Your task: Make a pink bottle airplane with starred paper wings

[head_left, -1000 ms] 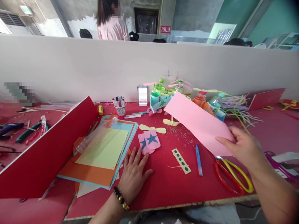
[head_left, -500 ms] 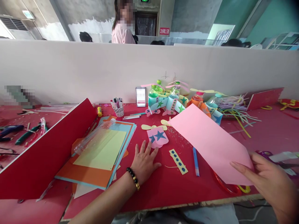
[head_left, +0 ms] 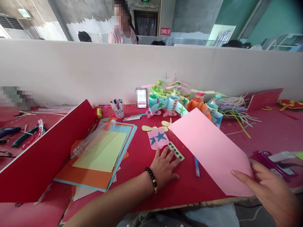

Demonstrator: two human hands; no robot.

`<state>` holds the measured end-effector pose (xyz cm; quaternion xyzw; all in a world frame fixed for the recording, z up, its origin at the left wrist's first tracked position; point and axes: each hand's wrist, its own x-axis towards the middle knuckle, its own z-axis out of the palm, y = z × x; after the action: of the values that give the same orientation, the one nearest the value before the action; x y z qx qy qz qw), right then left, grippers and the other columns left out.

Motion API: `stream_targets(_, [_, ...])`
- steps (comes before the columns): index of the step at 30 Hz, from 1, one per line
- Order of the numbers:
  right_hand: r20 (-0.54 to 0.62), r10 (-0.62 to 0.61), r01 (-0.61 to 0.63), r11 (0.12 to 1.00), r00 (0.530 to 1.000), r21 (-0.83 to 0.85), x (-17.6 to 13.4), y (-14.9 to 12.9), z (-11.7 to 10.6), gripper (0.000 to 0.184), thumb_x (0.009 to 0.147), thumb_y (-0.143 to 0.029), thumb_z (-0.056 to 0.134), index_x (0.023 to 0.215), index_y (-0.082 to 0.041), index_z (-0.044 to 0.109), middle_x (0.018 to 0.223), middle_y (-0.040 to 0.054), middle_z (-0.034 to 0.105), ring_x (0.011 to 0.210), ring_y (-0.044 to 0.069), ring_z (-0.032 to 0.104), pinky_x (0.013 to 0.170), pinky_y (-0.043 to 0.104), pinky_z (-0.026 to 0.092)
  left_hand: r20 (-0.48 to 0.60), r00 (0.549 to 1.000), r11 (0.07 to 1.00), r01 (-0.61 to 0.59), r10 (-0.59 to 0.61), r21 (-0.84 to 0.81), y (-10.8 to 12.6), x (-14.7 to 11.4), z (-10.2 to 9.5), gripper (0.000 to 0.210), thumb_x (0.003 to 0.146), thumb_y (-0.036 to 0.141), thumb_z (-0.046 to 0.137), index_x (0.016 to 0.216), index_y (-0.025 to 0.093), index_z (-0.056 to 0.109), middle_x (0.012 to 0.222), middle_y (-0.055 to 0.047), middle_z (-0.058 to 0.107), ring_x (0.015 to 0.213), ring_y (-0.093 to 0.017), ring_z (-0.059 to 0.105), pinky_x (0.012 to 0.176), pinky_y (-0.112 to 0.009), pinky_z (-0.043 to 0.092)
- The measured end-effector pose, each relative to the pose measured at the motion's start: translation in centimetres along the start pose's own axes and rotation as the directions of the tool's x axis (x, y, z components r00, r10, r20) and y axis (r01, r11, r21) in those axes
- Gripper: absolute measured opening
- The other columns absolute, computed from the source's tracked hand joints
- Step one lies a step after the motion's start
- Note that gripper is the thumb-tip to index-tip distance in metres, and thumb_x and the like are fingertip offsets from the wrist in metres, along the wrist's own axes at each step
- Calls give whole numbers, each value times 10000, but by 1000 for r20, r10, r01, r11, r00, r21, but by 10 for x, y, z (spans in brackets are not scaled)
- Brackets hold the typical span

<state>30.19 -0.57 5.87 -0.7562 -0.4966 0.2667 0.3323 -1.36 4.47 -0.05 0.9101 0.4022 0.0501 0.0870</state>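
Observation:
A large pink sheet of paper (head_left: 208, 148) is pinched at its lower right end by my right hand (head_left: 270, 186), thumb on top. It slants over the right part of the red table. Fingers spread, my left hand (head_left: 164, 165) lies palm down, its fingertips at the lower edge of a yellow strip with blue dots (head_left: 175, 151). Just beyond those fingers are pink paper pieces with blue stars (head_left: 158, 138). Yellow paper propeller shapes (head_left: 153, 128) lie behind them. A blue pen (head_left: 197, 166) shows partly beside the pink sheet's left edge.
On the left, coloured paper (head_left: 99, 154) is stacked under a clear plastic bottle (head_left: 94, 137), beside an upright red board (head_left: 47, 154). Decorated bottles (head_left: 176, 94), a pen cup (head_left: 118, 110) and a phone (head_left: 141, 97) stand at the back. A purple tool (head_left: 272, 162) lies right.
My left hand has moved right, and the dotted yellow strip has shifted up and left toward the starred pieces. My right hand still holds the pink paper, now slightly lower. The person behind the partition has turned.

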Motion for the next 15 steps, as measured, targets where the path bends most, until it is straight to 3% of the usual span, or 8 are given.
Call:
stream_targets(4, [42,-9,6,997,999,82,-5,5,6,291,560,-572,760,830,-475,714,824,29,781,911,424,720,823,528,595,-72,995,996,69,-65,49,-7,1,-12,622,927,566,578,1461,275,448,1562,-103,375,1446,-360,304,1143,-642,249])
stream_targets(8, [193,-26,-23,969,981,247,-15,10,20,367,582,-541,768,946,-526,723,996,-3,786,1002,403,710,821,492,598,-169,964,968,226,-206,107,-41,-35,-34,566,950,479,572,1476,328,427,1565,-25,399,1465,-276,302,1175,-487,304])
stream_targets(10, [292,-27,-64,952,956,299,-21,7,29,433,606,-530,761,1033,-467,726,1056,29,778,1050,396,697,872,501,581,-242,908,915,381,-342,137,-74,-62,-48,507,978,376,522,1468,266,452,1575,-68,376,1469,-297,292,1170,-496,303])
stream_targets(13, [442,-12,-140,940,897,311,-33,-4,45,484,658,-512,753,1083,-281,735,1045,116,769,969,378,716,864,507,577,-370,757,768,622,-539,154,-129,-104,-67,579,991,385,464,1495,110,388,1571,-214,323,1482,-398,203,1143,-612,258])
stream_targets(15, [531,-30,-170,931,847,323,-39,-10,56,509,702,-513,742,1122,-227,707,1024,119,760,929,342,716,825,462,582,-416,657,664,732,-629,151,-155,-128,-76,609,995,416,464,1502,98,352,1555,-245,327,1456,-419,253,1115,-644,277])
